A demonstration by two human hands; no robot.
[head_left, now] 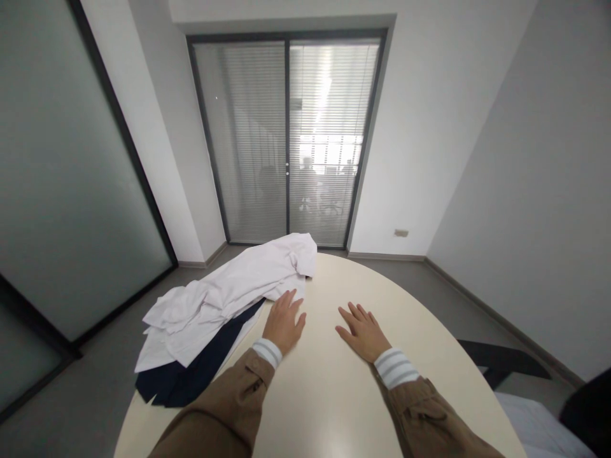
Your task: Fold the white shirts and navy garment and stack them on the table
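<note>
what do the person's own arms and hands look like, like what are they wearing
The left hand and right hand are bare, without gloves. Both arms wear loose brown outer sleeves, with a strap-like detail near each wrist. Pale cuffs with grey-blue stripes show from underneath. No lettering is visible on them.

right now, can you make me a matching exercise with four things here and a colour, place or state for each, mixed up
1. white cloth
2. navy cloth
3. right hand
4. table

A. cream, with a curved edge
B. palm down, fingers spread
C. rumpled, lying uppermost
D. partly covered from above

Pairs: 1-C, 2-D, 3-B, 4-A
</note>
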